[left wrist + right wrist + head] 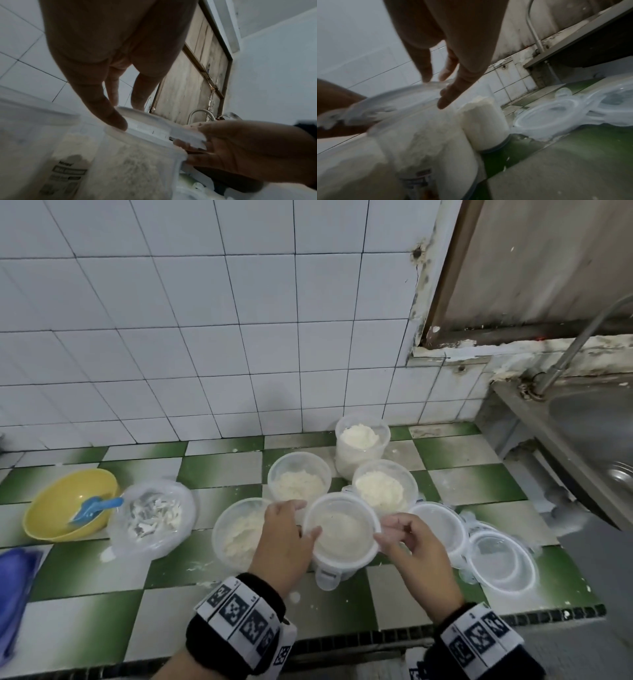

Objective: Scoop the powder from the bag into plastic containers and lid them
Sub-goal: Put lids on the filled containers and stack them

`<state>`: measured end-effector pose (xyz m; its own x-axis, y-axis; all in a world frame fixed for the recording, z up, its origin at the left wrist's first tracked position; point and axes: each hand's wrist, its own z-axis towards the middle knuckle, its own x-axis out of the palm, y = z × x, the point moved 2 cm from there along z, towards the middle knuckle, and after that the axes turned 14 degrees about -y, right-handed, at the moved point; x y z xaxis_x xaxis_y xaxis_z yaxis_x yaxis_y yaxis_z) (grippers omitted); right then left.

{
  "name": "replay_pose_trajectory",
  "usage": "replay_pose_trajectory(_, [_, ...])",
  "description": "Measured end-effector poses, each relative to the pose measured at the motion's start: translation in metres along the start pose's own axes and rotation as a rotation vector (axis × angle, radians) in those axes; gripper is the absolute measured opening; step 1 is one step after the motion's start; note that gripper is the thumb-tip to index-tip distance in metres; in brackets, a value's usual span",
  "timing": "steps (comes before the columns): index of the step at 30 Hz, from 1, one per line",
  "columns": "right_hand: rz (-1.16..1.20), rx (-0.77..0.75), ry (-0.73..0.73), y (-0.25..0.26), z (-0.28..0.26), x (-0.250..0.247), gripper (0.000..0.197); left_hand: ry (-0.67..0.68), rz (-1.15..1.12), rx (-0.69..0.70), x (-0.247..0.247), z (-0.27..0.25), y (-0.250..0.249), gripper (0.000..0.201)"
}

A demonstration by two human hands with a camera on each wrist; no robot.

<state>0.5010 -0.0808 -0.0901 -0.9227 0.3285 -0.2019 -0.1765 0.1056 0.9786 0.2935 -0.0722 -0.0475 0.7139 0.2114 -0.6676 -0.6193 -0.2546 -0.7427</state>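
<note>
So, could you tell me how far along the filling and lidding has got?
Filling looks done: five containers hold powder. In hand: left hand and right hand set a lid on the front container. Left: four filled containers, like the back one, stand open, with spare lids waiting at the right.

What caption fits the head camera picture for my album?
Both hands setting a clear lid onto a powder-filled container on the green-checked counter.

Blue item [15, 594] at worktop's left edge: cut off by frame, identity unclear. Container label [68, 172]: print blurred, unreadable. Lid [397, 102]: motion-blurred. Sink [596, 433]: cropped at right.
</note>
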Motion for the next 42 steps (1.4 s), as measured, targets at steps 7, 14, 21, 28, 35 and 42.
replay_pose_trajectory(7, [-0.164, 0.106, -0.087, -0.004, 0.009, 0.015, 0.024, -0.001, 0.097, -0.015, 0.002, 0.003, -0.002, 0.045])
replay_pose_trajectory(14, [0.004, 0.256, -0.050, -0.006, -0.006, 0.000, 0.007, 0.009, 0.135, -0.027, 0.000, -0.011, 0.004, 0.033])
replay_pose_trajectory(21, [0.030, 0.337, -0.029, -0.013, -0.019, -0.013, 0.010, 0.083, 0.080, -0.146, 0.013, -0.022, 0.019, 0.017])
replay_pose_trajectory(28, [-0.296, 0.084, -0.048, -0.012, -0.021, -0.021, 0.011, -0.007, 0.045, -0.157, 0.019, -0.025, 0.026, 0.018])
replay_pose_trajectory(35, [-0.523, -0.007, 0.060, 0.003, -0.030, -0.029, 0.025, -0.067, -0.001, -0.177, 0.019, -0.029, 0.028, 0.017])
replay_pose_trajectory(42, [-0.333, 0.102, 0.165, 0.011, -0.035, -0.009, 0.073, -0.059, -0.134, -0.246, 0.023, -0.029, 0.032, 0.015])
